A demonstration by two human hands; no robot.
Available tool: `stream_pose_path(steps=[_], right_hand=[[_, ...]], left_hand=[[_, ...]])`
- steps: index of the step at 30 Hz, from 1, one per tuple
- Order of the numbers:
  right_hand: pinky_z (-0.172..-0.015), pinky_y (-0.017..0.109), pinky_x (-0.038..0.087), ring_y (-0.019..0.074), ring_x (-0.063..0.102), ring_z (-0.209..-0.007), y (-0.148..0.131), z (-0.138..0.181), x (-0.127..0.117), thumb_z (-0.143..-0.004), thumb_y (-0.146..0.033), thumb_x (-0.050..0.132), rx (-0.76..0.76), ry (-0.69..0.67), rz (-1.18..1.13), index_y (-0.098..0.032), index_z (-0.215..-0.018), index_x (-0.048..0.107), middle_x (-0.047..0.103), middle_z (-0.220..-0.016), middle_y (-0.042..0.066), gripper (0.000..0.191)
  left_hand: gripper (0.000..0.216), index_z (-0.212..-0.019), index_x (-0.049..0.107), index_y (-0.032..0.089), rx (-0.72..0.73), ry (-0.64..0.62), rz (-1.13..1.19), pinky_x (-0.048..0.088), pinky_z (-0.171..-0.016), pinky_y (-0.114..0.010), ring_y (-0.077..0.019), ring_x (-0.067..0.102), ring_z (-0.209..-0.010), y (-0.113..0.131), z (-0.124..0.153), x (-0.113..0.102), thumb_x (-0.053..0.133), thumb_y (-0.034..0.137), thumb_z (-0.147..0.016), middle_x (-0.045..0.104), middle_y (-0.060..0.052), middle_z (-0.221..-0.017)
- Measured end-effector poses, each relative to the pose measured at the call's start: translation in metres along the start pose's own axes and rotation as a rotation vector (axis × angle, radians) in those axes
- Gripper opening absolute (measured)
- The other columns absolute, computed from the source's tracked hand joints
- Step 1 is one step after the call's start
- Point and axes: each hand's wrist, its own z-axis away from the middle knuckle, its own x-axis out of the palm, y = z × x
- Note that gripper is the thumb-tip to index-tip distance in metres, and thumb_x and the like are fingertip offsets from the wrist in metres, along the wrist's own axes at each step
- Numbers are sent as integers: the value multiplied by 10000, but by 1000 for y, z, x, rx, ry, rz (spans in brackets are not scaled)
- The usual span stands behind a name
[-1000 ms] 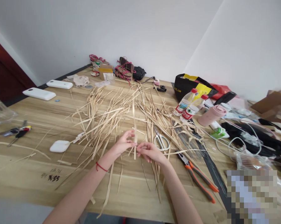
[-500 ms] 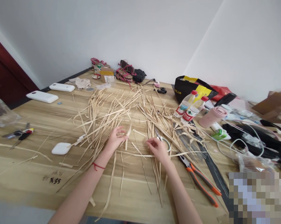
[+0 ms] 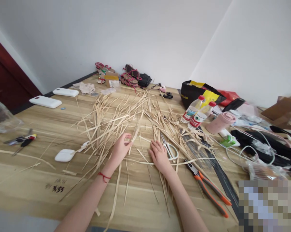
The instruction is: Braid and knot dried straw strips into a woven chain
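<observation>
My left hand (image 3: 120, 147) is closed, its thumb and fingers pinching one end of a pale flat straw strip (image 3: 137, 129) that slants up and away over the table. Palm down, my right hand (image 3: 160, 158) lies with its fingers stretched out on a bundle of straw strips (image 3: 162, 184). Just right of those fingers are scissors (image 3: 172, 151) with pale handles, partly under the strips. A loose heap of strips (image 3: 104, 117) spreads beyond my left hand, and another bunch (image 3: 157, 119) lies ahead of my right hand.
Orange-handled pliers (image 3: 208, 187) lie right of my right forearm. Two water bottles (image 3: 195, 114), a pink cup (image 3: 220, 122) and a black-yellow bag (image 3: 196, 91) stand at the right. A white case (image 3: 64, 155) and small tools (image 3: 24, 139) lie at the left.
My right hand has gone from curled fingers above the strips to lying flat on them. My left hand has stayed nearly in place; the strip in it now leans more to the right.
</observation>
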Motion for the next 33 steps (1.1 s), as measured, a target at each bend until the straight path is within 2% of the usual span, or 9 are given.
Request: stream_pose_path(steps=[5,9,12,15,19,23,27,30,33], right_hand=[[-972,484,316,279,397,-1202,-1,-1,-3,-884,-305,408,-5,56,-67,-167,-1183,538,567,-1196,120,354],[-919,447,387,249,514,-1052,-2,-5,-11,-854,-280,467,47,168,-282,-188,-1002,639,629,-1032,112,245],[-855,409,445,220,586,-906,-4,-7,-18,-802,-293,553,167,262,-546,-204,-838,678,660,-907,85,157],[-792,378,484,208,618,-838,-8,-8,-23,-740,-315,625,296,258,-817,-204,-785,685,673,-860,72,134],[-760,360,497,205,625,-824,-12,-8,-25,-701,-317,663,365,247,-944,-200,-769,693,677,-854,73,139],[-771,364,489,200,618,-823,-13,-8,-24,-710,-296,661,275,259,-876,-210,-771,699,673,-840,69,112],[-766,365,487,195,615,-809,-17,-8,-28,-731,-275,650,159,259,-802,-227,-789,706,676,-816,62,94],[-794,374,480,196,613,-837,-24,-8,-34,-738,-260,650,49,180,-745,-242,-805,711,681,-830,59,92],[-804,371,482,196,618,-865,-33,-8,-41,-743,-244,648,-56,43,-749,-245,-831,710,683,-860,59,108]], left_hand=[[190,-995,516,193,99,37,-219,518,-689,-306,-169,636,-769,6,3,-2,505,205,-805,624,-58,-946],[163,-969,529,179,206,95,-391,477,-766,-357,-205,598,-844,12,3,-4,484,182,-812,621,-62,-877],[129,-921,554,177,281,147,-391,451,-807,-357,-207,572,-897,21,5,-6,464,188,-830,616,-68,-899],[158,-926,585,184,321,72,-262,460,-773,-315,-175,579,-843,35,9,-6,451,225,-853,626,-53,-894],[236,-1018,600,188,235,-130,17,479,-695,-265,-140,589,-754,50,17,1,456,297,-865,646,-36,-847],[299,-987,632,173,53,-347,209,468,-554,-221,-126,574,-670,51,21,8,482,391,-847,635,-45,-829],[440,-1169,549,200,-168,-550,335,438,-449,-200,-113,575,-594,42,19,13,525,452,-809,634,-54,-874],[457,-1165,542,174,-241,-580,451,469,-484,-214,-119,594,-613,36,16,15,530,456,-805,631,-71,-894],[415,-1087,575,149,-250,-515,511,435,-450,-196,-73,537,-514,34,14,15,526,453,-808,626,-63,-873]])
